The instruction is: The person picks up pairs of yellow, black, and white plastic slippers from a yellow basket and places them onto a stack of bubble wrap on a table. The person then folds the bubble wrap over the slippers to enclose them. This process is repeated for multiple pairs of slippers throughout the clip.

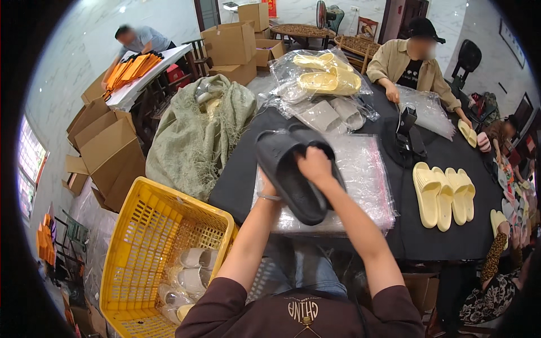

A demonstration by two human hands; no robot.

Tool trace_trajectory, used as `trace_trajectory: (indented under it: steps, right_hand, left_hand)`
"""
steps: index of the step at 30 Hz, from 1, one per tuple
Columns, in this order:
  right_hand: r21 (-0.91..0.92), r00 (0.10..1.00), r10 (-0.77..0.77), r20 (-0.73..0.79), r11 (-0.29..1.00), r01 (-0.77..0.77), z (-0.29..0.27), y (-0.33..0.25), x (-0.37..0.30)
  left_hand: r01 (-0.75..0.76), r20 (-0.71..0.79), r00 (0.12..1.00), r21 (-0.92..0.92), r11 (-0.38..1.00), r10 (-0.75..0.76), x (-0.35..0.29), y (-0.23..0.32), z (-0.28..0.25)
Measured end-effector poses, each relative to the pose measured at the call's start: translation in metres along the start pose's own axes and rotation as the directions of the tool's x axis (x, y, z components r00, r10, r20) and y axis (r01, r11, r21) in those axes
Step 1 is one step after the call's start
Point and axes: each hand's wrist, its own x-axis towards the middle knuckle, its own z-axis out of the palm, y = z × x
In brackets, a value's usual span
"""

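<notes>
I hold a pair of dark grey slide sandals [290, 169] stacked together above a pile of clear plastic bags [366, 174] on the black table [439, 236]. My right hand [314, 164] grips the top of the pair. My left hand [266, 188] is under the sandals and mostly hidden, only the wrist with a thin bracelet shows. The sandals are tilted, their toes pointing up and to the left.
A yellow plastic basket [141, 225] with bagged pale slippers stands at my left. Pale yellow slides [442, 194] lie on the table at right. Bagged yellow and grey slippers [321, 79] lie beyond, beside a green sack [197, 135]. A person [408, 62] sits opposite, another at far right. Cardboard boxes [107, 152] stand left.
</notes>
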Motion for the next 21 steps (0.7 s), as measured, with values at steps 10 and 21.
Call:
trace_trajectory:
  steps: [10, 21]
  right_hand:
    - [-0.196, 0.984, 0.039, -0.172, 0.978, -0.073, 0.01, 0.065, -0.014]
    - [-0.326, 0.983, -0.028, -0.183, 0.945, -0.034, -0.027, 0.084, -0.035]
  left_hand:
    - [0.076, 0.061, 0.981, 0.754, -0.653, 0.185, 0.021, -0.005, -0.007]
    - [0.026, 0.147, 0.906, 0.917, -0.399, 0.396, 0.015, 0.014, 0.021]
